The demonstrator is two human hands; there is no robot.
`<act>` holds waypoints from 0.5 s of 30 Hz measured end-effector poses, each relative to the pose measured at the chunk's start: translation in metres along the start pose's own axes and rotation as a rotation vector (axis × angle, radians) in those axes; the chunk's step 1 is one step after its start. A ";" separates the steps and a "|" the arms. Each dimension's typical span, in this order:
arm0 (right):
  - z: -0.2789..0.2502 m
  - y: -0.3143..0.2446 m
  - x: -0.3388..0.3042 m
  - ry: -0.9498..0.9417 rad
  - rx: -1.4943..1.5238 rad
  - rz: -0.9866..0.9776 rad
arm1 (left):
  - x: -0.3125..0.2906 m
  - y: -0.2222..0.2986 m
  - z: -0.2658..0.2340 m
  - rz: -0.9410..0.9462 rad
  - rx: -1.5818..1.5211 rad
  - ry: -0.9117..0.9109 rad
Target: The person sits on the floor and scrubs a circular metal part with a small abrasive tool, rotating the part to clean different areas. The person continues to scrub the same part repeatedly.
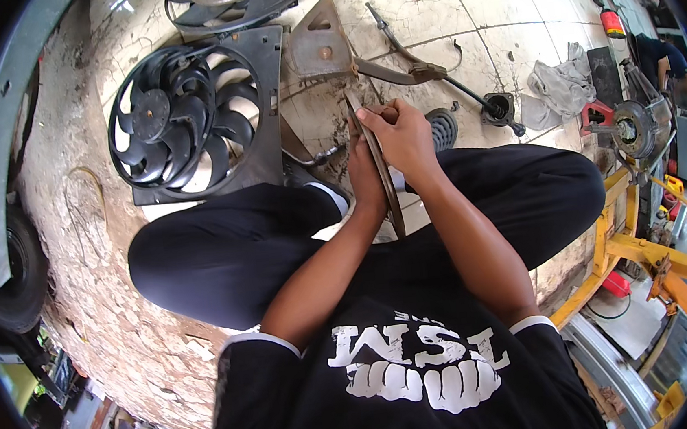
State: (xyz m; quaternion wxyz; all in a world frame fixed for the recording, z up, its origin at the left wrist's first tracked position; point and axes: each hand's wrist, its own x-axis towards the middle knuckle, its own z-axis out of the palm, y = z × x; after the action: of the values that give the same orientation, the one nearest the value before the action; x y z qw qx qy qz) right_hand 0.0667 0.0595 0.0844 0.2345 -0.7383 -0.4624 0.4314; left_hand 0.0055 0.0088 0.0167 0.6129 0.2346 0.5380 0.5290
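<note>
Between my knees I hold a thin, brownish metal disc (385,180) upright, seen almost edge-on, so its faces are mostly hidden. My left hand (366,172) supports it from the left side, with its fingers partly out of sight. From the right, my right hand (402,134) has its thumb pressed near the disc's upper rim and its other fingers curled. A dark coil spring (443,128) stands just beyond my right wrist. Past the disc's top lies a rusty metal bracket (319,49) joined to a curved arm (392,74).
A black radiator fan (151,115) in its frame lies left on the cracked tiles, another fan beyond it. A strut rod (467,89), a grey rag (561,85) and a hub assembly (634,128) lie right. A yellow steel frame (616,244) borders my right side; a tyre (18,271) stands far left.
</note>
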 end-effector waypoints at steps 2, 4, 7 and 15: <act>-0.016 0.007 0.000 -0.047 0.381 0.082 | 0.005 -0.007 -0.003 -0.109 -0.151 0.006; -0.021 -0.006 -0.023 -0.089 0.838 0.261 | 0.012 -0.033 -0.023 -0.190 -0.156 0.038; -0.051 0.006 -0.036 -0.027 1.141 0.369 | 0.008 -0.015 -0.023 -0.372 -0.139 0.067; -0.047 0.024 -0.034 0.086 1.119 0.368 | 0.016 0.068 -0.016 -0.519 -0.138 0.099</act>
State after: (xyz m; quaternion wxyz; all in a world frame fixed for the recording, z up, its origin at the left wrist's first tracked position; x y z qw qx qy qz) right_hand 0.1120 0.0206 0.1053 0.5279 -0.5873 -0.0189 0.6132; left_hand -0.0376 0.0414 0.0630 0.7156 0.0203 0.5720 0.4004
